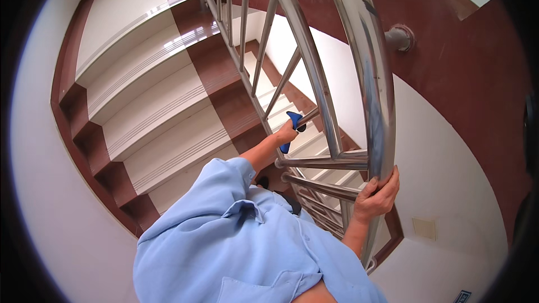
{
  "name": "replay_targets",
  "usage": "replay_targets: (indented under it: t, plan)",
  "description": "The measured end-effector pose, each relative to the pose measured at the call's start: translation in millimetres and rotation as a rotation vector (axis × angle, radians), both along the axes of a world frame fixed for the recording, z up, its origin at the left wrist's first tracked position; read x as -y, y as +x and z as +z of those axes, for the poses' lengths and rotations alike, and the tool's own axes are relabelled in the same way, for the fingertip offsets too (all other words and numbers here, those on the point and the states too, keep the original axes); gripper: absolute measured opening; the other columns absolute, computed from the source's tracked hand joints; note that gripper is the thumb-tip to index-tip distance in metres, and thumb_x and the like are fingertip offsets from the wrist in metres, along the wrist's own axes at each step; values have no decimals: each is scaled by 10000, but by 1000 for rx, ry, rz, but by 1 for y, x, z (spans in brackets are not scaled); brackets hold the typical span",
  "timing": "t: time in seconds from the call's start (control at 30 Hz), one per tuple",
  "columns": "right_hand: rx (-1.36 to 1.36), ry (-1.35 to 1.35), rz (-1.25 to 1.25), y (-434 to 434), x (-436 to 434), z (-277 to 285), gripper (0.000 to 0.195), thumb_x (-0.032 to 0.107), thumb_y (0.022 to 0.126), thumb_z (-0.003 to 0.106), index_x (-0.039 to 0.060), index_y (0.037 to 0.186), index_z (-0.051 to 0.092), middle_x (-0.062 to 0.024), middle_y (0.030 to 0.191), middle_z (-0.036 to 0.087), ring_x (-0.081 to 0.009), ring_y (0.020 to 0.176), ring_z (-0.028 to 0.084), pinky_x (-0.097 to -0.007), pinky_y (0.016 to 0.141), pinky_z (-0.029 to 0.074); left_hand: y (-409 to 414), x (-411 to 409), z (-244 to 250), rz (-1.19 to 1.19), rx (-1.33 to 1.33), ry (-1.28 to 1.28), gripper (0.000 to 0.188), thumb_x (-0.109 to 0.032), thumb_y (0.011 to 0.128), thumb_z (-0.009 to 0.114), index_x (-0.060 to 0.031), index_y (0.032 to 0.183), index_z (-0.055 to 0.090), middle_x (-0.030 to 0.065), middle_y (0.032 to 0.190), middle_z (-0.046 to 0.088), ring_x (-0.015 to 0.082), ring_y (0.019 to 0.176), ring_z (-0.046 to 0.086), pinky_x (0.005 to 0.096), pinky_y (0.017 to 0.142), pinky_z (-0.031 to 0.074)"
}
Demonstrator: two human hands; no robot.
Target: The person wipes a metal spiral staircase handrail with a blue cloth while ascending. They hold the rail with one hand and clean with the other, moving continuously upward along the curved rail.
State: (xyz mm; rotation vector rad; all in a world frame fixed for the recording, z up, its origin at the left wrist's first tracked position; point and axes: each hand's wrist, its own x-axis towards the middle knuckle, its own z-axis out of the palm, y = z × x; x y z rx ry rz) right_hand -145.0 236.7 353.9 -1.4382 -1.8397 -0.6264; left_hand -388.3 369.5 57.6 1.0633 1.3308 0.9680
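Observation:
My left hand (286, 132) grips a blue cloth (294, 118) around a slanting metal baluster (309, 117) of the stair railing. Part of the cloth hangs below the fingers, and something dark shows beside it. To the right, my right hand (377, 197) is closed around the underside of the thick stainless steel handrail (380, 134), with the thumb on its near side and the fingers on the far side. The handrail is shiny and has a dark mark near its upper part.
White and dark red stair treads (160, 122) rise on the left beside a pale wall (38, 147). Beyond the balusters, a lower flight (311, 145) runs down. A metal bracket (399, 38) joins the handrail to a dark red surface. A dark shoe (262, 182) shows below me.

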Motion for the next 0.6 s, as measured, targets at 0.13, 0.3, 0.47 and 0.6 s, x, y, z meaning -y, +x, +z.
replay_targets:
  t: [0.13,0.3,0.47,0.6]
  plan:
    - [-13,-2,11,0,0,-3,577,433,1098,454,-49,1403,536,-213,1244,669,-430,1072,667,-507,888,554,-15,24,71,237,314,-39,385,-52,948,644,-98,1330,623,33,1145,655,179,1086,589,358,959,473]
    - [-50,-32,14,-2,3,-4,566,421,1091,471,-43,1407,536,-217,1253,663,-432,1081,662,-510,884,554,-58,54,184,576,219,426,622,-126,966,726,-63,1503,418,24,1158,613,109,1027,573,295,890,506]
    - [-22,-22,-5,1,4,-4,563,416,1093,467,-48,1404,534,-218,1255,661,-432,1084,659,-511,896,549,-69,28,251,386,-110,407,828,66,811,544,-15,1586,264,112,1109,479,212,1000,512,341,862,464]
    - [-13,-17,28,-2,0,-2,572,425,1099,446,-53,1399,535,-216,1257,661,-432,1085,660,-510,908,545,-76,-23,219,354,-482,672,769,134,743,488,-40,1485,380,253,1174,613,457,1129,600,421,932,505]
